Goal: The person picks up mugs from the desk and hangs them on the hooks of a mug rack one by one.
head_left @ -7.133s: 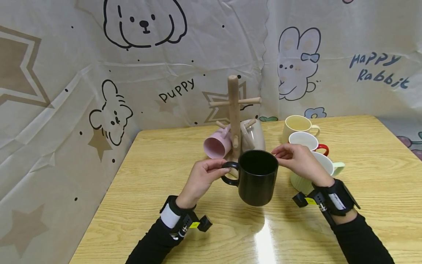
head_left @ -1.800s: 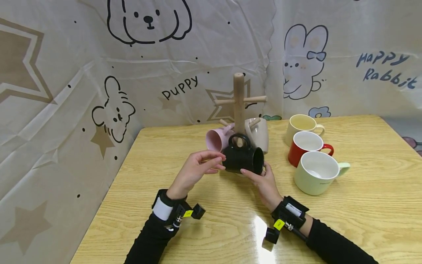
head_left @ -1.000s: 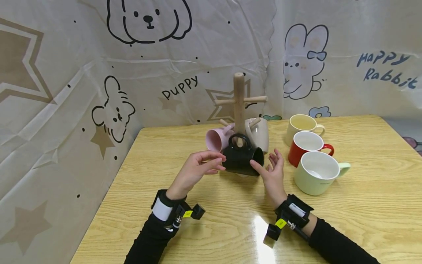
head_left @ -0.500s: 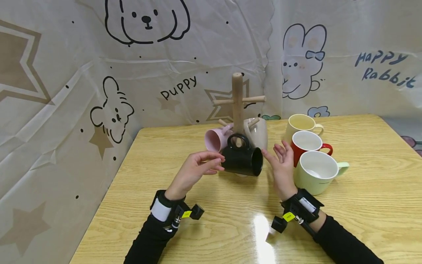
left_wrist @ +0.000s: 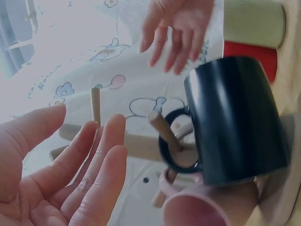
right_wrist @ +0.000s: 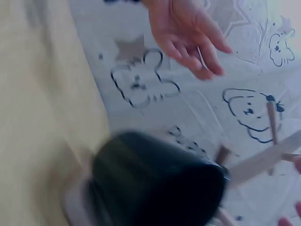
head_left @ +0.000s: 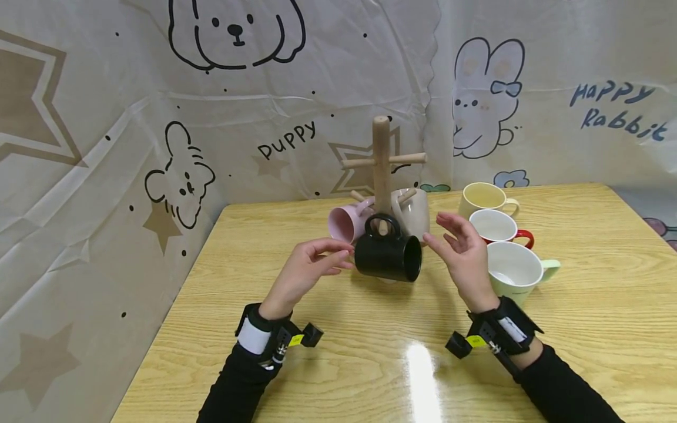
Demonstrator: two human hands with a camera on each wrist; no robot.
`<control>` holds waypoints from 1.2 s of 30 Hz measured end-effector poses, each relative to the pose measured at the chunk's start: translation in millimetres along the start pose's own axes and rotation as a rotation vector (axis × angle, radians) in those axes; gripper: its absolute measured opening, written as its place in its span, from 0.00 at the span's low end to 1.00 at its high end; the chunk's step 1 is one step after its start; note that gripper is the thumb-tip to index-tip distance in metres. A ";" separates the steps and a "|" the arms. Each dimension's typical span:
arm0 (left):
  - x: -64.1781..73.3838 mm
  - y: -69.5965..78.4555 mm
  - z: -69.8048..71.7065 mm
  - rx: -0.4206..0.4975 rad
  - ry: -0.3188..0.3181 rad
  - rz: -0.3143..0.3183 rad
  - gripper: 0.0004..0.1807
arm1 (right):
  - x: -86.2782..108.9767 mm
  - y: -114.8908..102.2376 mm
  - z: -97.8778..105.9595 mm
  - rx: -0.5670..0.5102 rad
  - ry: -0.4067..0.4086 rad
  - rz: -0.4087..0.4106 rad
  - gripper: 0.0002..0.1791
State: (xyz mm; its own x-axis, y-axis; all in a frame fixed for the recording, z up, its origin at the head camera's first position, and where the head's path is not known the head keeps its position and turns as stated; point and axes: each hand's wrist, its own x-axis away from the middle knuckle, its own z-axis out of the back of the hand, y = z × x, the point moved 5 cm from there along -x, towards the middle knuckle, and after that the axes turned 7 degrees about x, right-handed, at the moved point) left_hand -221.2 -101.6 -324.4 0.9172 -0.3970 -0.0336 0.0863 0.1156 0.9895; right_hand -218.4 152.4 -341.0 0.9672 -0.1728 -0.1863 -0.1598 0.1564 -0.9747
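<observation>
Black mug hangs on near peg of rack, release seemingly finished; left hand and right hand spread, holding nothing; next likely calls for withdrawal

A pale cloth with drawn animals hangs behind the wooden table and left of it; on the table's near part lies a white reflection.

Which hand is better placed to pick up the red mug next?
Probably the right hand: open and empty, it is nearer the red mug; the left hand is beyond the black mug.
</observation>
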 end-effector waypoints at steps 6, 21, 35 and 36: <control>2.1 4.7 4.2 -0.227 0.057 -0.062 0.12 | 1.2 -16.1 10.5 0.493 -0.083 0.253 0.19; 6.1 7.8 -4.5 -0.604 0.014 -0.109 0.09 | 5.1 -28.8 14.6 0.913 -0.352 0.365 0.18; 5.8 6.4 -5.0 -0.628 -0.023 -0.092 0.10 | 7.8 -47.4 50.5 0.858 -0.363 0.768 0.17; 5.9 6.4 -4.7 -0.630 -0.024 -0.093 0.10 | 7.6 -48.5 53.9 0.830 -0.348 0.788 0.18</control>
State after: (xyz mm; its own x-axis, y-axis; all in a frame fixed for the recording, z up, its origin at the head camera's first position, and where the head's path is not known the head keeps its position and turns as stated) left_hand -213.3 -98.9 -318.9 0.8865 -0.4508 -0.1047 0.3840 0.5902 0.7101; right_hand -192.6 195.9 -288.5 0.6825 0.5049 -0.5284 -0.6800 0.7038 -0.2058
